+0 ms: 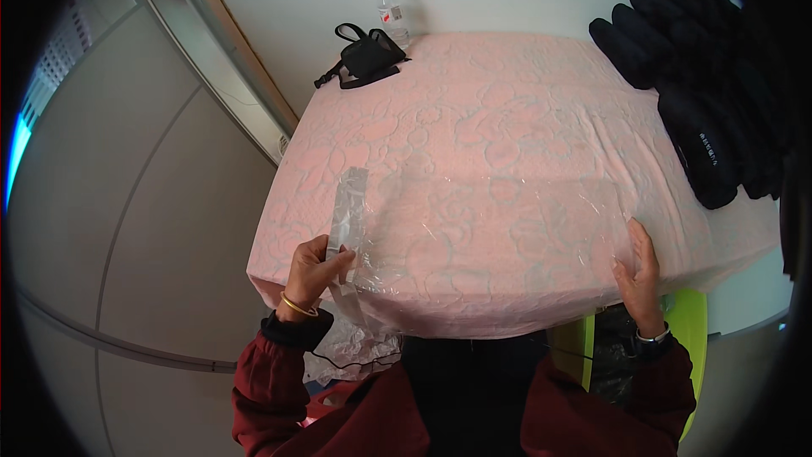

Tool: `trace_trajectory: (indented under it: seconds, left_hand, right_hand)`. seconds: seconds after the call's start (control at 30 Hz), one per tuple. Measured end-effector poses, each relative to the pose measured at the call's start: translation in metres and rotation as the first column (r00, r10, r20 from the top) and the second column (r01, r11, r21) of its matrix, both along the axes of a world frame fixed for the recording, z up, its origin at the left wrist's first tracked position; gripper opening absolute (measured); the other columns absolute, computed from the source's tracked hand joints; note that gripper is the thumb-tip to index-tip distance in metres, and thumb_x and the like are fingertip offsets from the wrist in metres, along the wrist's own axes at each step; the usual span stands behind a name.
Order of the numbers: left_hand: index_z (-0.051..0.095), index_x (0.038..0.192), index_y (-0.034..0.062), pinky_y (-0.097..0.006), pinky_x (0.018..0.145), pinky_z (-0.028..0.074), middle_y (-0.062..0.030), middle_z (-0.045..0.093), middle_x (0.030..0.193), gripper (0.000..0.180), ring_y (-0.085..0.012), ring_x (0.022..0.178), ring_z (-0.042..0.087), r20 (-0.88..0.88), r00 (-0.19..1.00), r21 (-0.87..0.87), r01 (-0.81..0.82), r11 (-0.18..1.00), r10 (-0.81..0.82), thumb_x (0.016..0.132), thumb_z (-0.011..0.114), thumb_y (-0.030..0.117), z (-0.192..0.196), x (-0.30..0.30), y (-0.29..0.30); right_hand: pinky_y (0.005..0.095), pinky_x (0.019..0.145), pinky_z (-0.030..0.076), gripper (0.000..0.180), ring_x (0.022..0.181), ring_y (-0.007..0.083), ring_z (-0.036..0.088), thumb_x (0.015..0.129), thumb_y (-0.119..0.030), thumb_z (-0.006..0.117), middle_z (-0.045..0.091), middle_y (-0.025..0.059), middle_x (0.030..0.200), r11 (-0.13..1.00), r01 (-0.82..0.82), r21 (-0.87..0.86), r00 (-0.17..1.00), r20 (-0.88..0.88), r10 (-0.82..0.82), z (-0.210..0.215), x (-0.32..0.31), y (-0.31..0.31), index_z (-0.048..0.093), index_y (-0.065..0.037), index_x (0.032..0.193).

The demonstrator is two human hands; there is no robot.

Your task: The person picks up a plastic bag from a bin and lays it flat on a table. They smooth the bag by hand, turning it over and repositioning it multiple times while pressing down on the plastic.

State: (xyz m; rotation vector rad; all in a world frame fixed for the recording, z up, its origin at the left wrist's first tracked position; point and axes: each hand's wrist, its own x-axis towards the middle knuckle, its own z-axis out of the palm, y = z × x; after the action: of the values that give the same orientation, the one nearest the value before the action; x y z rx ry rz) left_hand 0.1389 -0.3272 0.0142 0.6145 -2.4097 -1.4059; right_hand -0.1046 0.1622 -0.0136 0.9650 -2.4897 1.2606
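Observation:
A clear plastic sheet (pixel 499 228) lies spread over the near part of a table covered with a pink patterned cloth (pixel 507 110). My left hand (pixel 315 275) grips the sheet's left edge, where the plastic is bunched into a folded strip rising from the fingers. My right hand (pixel 640 275) lies flat, fingers apart, pressing the sheet's right corner onto the cloth near the table's front edge. Both sleeves are dark red; the left wrist has a gold bangle, the right a dark band.
A black pouch with a strap (pixel 365 57) and a clear water bottle (pixel 392 15) sit at the far left corner. A black padded jacket (pixel 694 76) lies along the right side. A green chair (pixel 689 330) stands below at right. Crumpled plastic (pixel 355 351) hangs by my lap.

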Motion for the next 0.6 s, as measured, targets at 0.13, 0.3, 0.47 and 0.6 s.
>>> trace_trajectory:
  seconds: [0.13,0.3,0.47,0.6]
  left_hand:
    - [0.064,0.096,0.0055,-0.021,0.054,0.041,0.0033,0.06,0.072,0.014,-0.0041,0.058,0.052,-0.185,0.981,0.319,0.004,0.948,0.058,0.094,0.071,0.018,0.022,-0.014,-0.001]
    - [0.064,0.097,0.007,-0.02,0.06,0.042,0.0019,0.063,0.078,0.009,-0.0041,0.067,0.057,-0.263,0.939,0.419,-0.097,0.903,0.223,0.099,0.064,0.016,0.018,-0.028,-0.029]
    - [0.061,0.105,0.0026,-0.022,0.065,0.048,-0.0045,0.068,0.093,0.015,-0.0099,0.073,0.061,-0.385,0.839,0.492,-0.167,0.855,0.385,0.1,0.063,0.016,0.006,-0.05,-0.048]
    - [0.061,0.11,0.0013,-0.024,0.078,0.051,-0.0081,0.069,0.102,0.017,-0.0137,0.086,0.064,-0.461,0.798,0.51,-0.12,0.852,0.389,0.101,0.06,0.016,-0.007,-0.056,-0.069]
  right_hand:
    - [0.0435,0.112,0.035,0.071,0.136,0.0326,0.046,0.086,0.006,0.06,0.047,0.0216,0.146,0.988,0.076,-0.136,0.997,0.037,-0.072,0.01,0.007,-0.009,0.033,0.001,0.151]
    - [0.0441,0.11,0.037,0.069,0.136,0.0313,0.046,0.087,0.007,0.059,0.047,0.0209,0.146,0.978,0.12,-0.168,0.992,0.044,-0.114,0.011,0.01,-0.003,0.033,0.0,0.151]
    - [0.037,0.105,0.04,0.062,0.125,0.0247,0.053,0.092,0.004,0.054,0.051,0.0168,0.14,0.971,0.103,-0.216,0.994,-0.019,-0.11,0.009,0.021,0.0,0.034,-0.004,0.15]
    - [0.0287,0.087,0.047,0.04,0.097,0.016,0.062,0.095,0.0,0.057,0.064,0.0112,0.113,0.952,0.115,-0.285,0.985,0.157,-0.072,-0.008,0.029,0.02,0.05,-0.001,0.134]
